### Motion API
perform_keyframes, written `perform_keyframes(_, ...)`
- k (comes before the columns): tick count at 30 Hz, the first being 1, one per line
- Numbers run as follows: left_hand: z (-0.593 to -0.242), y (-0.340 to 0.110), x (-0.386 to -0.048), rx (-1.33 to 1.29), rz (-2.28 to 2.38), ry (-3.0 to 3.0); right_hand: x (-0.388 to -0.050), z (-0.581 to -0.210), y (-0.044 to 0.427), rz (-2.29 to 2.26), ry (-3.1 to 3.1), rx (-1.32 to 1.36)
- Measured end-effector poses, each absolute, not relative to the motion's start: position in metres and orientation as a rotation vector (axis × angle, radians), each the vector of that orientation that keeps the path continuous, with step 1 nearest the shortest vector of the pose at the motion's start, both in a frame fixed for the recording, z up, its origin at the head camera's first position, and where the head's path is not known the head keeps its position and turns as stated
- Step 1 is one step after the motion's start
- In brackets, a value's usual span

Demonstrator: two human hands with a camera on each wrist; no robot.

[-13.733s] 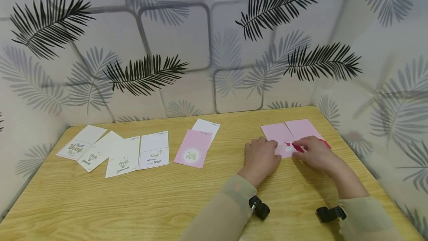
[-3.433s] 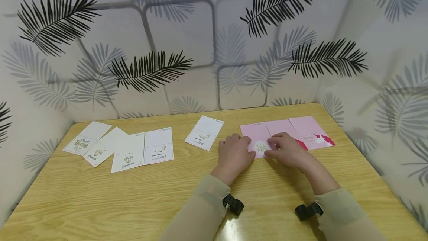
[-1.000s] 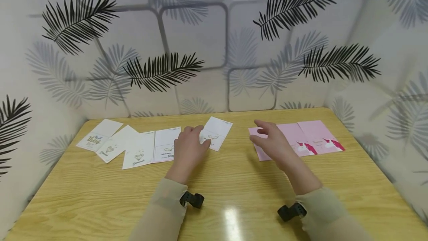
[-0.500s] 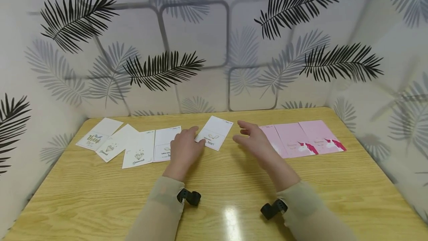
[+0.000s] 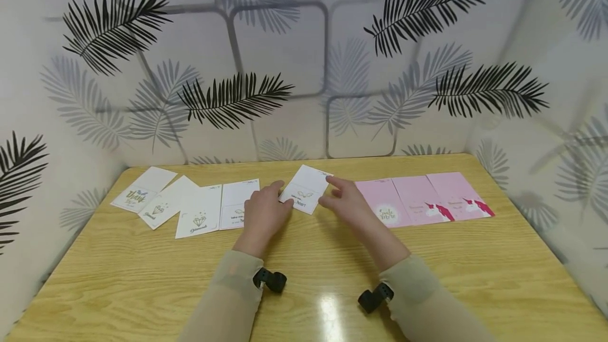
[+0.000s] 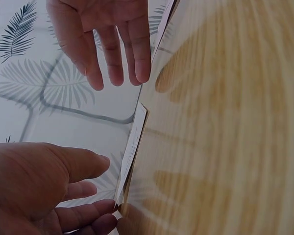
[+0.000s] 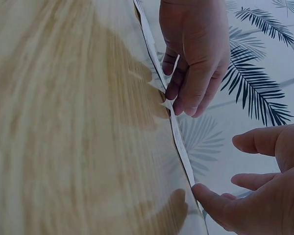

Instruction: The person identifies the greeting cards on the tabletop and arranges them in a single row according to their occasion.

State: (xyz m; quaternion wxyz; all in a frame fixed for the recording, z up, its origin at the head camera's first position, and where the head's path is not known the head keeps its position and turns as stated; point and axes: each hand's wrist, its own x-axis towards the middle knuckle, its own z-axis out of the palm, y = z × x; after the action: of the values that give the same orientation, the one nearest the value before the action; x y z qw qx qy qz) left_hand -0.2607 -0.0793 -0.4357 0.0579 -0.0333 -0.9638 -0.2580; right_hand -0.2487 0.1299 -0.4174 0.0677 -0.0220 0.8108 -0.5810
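A white card with a wings print (image 5: 304,190) lies between the two hands near the back middle of the table. At its left edge is the left hand (image 5: 266,214), fingers relaxed; in the left wrist view the fingertips of that hand (image 6: 49,191) touch or nearly touch the card (image 6: 131,152). On the card's other side hovers the right hand (image 5: 349,207), thumb and fingers apart, holding nothing. The right wrist view has the right hand (image 7: 264,181) with a fingertip at the card's edge (image 7: 183,152); whether it touches cannot be told.
Several white cards (image 5: 198,212) lie on the left of the wooden table (image 5: 157,289), some overlapping. The pink cards stand in a row on the right: one with a round print (image 5: 387,202) and two with unicorn prints (image 5: 420,199). A patterned backdrop (image 5: 280,120) rises behind.
The pink card with the round print has joined the unicorn cards, and both hands have left it. The left hand moved to the white card; the right hand came leftward toward it.
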Motion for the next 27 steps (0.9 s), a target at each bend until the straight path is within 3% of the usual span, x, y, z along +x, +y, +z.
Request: perform_keyframes(27, -0.4353, -0.0758, -0.2587, -0.147, -0.715, -2.918, -0.2477, -0.4251, 0.1255, -1.785, 2.32, -0.014)
